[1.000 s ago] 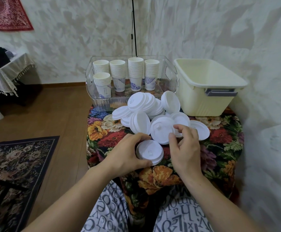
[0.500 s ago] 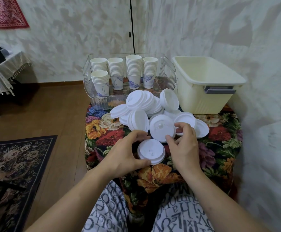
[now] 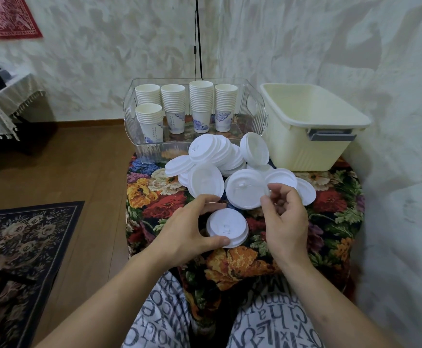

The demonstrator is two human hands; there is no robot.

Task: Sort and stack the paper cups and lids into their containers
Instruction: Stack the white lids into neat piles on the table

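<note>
The cups (image 3: 187, 109) stand stacked in the clear bin (image 3: 255, 114) at the far left, so that half looks done; the cream tub (image 3: 313, 126) at the far right shows no lids. The left hand (image 3: 187, 232) curls its fingers (image 3: 205, 200) round a short stack (image 3: 227, 228) near the surface (image 3: 330, 212) edge. The right hand (image 3: 284, 217) pinches one lid (image 3: 246, 189) off the loose pile (image 3: 217, 156). Open room lies right of the pile, toward the tub.
</note>
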